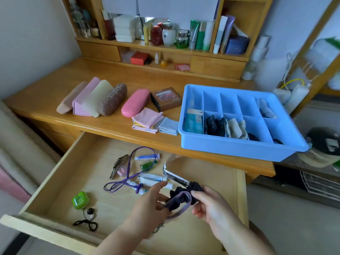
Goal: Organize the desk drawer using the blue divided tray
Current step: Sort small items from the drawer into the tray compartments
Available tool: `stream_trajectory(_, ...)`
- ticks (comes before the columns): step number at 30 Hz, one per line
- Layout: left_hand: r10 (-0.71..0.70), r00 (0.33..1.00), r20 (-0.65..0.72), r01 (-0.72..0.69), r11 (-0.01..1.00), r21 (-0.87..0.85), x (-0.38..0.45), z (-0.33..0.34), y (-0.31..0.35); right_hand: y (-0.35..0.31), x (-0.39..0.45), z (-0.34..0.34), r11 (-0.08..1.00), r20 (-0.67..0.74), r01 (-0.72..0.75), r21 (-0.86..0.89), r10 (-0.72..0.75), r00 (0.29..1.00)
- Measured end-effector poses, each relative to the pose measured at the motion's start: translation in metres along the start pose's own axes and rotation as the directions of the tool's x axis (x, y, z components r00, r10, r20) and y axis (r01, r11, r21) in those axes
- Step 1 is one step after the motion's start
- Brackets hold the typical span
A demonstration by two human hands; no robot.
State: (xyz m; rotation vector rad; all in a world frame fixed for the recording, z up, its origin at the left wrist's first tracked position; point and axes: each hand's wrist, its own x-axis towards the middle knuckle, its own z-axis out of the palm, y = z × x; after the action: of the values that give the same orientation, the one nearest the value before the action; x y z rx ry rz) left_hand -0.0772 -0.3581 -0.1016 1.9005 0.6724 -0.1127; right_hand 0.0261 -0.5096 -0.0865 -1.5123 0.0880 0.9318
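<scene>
head view, looking down over an open wooden drawer [60, 183] and the desk [46, 100] behind it.

far left on the desk: a row of cases leaning together, beige, pink, cream, and a brown spotted case [113, 99]. next a pink glasses case [135, 102], then a small brown box [166, 99], with a stack of folded cloths [147, 120] just in front, pink on top, pale blue beside.

drawer, left part: green plastic box [81, 199], a black coiled cord with a round bead [88, 219] near the front edge. middle: a purple cord [128, 173] looped across, a metal hair clip [118, 165], small tubes of ointment [147, 157], a green clip [147, 165].

left hand [149, 208] over the drawer front, thumb and forefinger pinching one end of a dark scrunchie [182, 195] and a thin lilac hair band [181, 205]; the other fingers loosely curled. right hand [211, 205] just beside, fingers curled and clamped on the other end of the scrunchie. both hair ties held up above the drawer floor, between the two hands. a shiny metal piece [174, 176] lies behind them.

right on the desk: blue divided tray [239, 146], its right corner overhanging the desk edge. front row holds a teal packet [193, 121] in the leftmost compartment, dark fabric next to it, pale folded fabric after that; white fabric in the far right rear compartment. other rear compartments show bare blue.

shelf [165, 48] at the back carries bottles and jars.
</scene>
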Motion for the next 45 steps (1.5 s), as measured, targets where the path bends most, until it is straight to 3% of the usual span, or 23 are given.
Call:
stream_trajectory(3, 0.047, 0.999, -0.017, -0.042, 0.965, 0.260, 0.004, 0.004, 0.006, -0.006, -0.004, -0.016, 0.989, -0.102, 0.135, -0.054, -0.140, 0.985)
stream_trajectory(6, 0.012, 0.999, -0.044, -0.001, 0.972, 0.235, 0.007, 0.004, 0.013, -0.022, -0.012, -0.033, 0.919, -0.138, 0.311, -0.242, -0.350, 0.927)
stream_trajectory(8, -0.007, 0.998, -0.059, 0.017, 0.986, 0.169, 0.007, 0.004, 0.018, -0.041, -0.021, -0.048, 0.850, -0.165, 0.455, -0.264, -0.505, 0.847)
stream_trajectory(10, -0.007, 0.997, -0.082, 0.015, 0.995, 0.103, 0.007, 0.007, 0.024, -0.069, -0.030, -0.069, 0.741, -0.257, 0.615, -0.270, -0.671, 0.696)
stream_trajectory(13, -0.015, 0.994, -0.107, 0.014, 1.000, -0.016, 0.006, 0.018, 0.036, -0.116, -0.039, -0.106, 0.485, -0.314, 0.782, -0.392, -0.869, 0.381)
stream_trajectory(15, -0.013, 0.994, -0.110, 0.005, 0.997, -0.072, 0.006, 0.026, 0.048, -0.141, -0.034, -0.128, 0.382, -0.318, 0.759, -0.527, -0.917, 0.241)
stream_trajectory(16, -0.009, 0.995, -0.103, -0.002, 0.995, -0.103, 0.006, 0.029, 0.054, -0.150, -0.028, -0.138, 0.370, -0.320, 0.691, -0.621, -0.925, 0.207)
stream_trajectory(17, -0.003, 0.996, -0.089, -0.009, 0.992, -0.129, 0.006, 0.032, 0.060, -0.157, -0.020, -0.148, 0.370, -0.297, 0.563, -0.739, -0.929, 0.221)
stream_trajectory(18, 0.009, 0.997, -0.075, -0.020, 0.989, -0.144, 0.007, 0.034, 0.067, -0.159, -0.012, -0.155, 0.346, -0.252, 0.334, -0.877, -0.922, 0.293)
stream_trajectory(20, 0.068, 0.995, -0.066, -0.077, 0.986, -0.147, 0.008, 0.038, 0.082, -0.154, 0.002, -0.162, 0.140, -0.180, -0.116, -0.983, -0.847, 0.500)
stream_trajectory(21, 0.106, 0.992, -0.069, -0.116, 0.981, -0.153, 0.010, 0.039, 0.091, -0.149, 0.007, -0.162, 0.059, -0.161, -0.200, -0.978, -0.821, 0.547)
stream_trajectory(22, 0.141, 0.987, -0.077, -0.153, 0.974, -0.170, 0.012, 0.040, 0.101, -0.144, 0.008, -0.161, 0.032, -0.134, -0.191, -0.981, -0.825, 0.548)
stream_trajectory(24, 0.210, 0.971, -0.117, -0.232, 0.946, -0.228, 0.018, 0.043, 0.125, -0.132, 0.008, -0.161, 0.082, -0.093, -0.044, -0.996, -0.893, 0.441)
stream_trajectory(27, 0.327, 0.925, -0.194, -0.373, 0.876, -0.304, 0.034, 0.055, 0.173, -0.111, 0.011, -0.167, 0.031, 0.021, 0.175, -0.984, -0.958, 0.287)
stream_trajectory(30, 0.393, 0.897, -0.201, -0.442, 0.803, -0.401, 0.055, 0.076, 0.223, -0.096, 0.007, -0.173, 0.117, -0.041, 0.345, -0.931, -0.974, 0.222)
stream_trajectory(36, 0.371, 0.923, -0.107, -0.366, 0.753, -0.547, 0.096, 0.131, 0.277, -0.085, -0.001, -0.186, 0.217, -0.163, 0.480, -0.850, -0.975, 0.152)
stream_trajectory(38, 0.402, 0.914, -0.054, -0.396, 0.857, -0.330, 0.108, 0.143, 0.280, -0.086, -0.001, -0.189, 0.237, -0.180, 0.489, -0.839, -0.970, 0.162)
stream_trajectory(40, 0.409, 0.906, 0.108, -0.404, 0.913, -0.059, 0.114, 0.148, 0.277, -0.088, -0.001, -0.192, 0.243, -0.187, 0.503, -0.829, -0.969, 0.160)
stream_trajectory(43, 0.429, 0.861, 0.273, -0.471, 0.875, 0.113, 0.112, 0.148, 0.272, -0.097, 0.002, -0.195, 0.271, -0.205, 0.549, -0.791, -0.962, 0.181)
stream_trajectory(45, 0.490, 0.822, 0.291, -0.568, 0.743, 0.354, 0.110, 0.150, 0.264, -0.106, 0.006, -0.196, 0.309, -0.208, 0.497, -0.811, -0.946, 0.249)
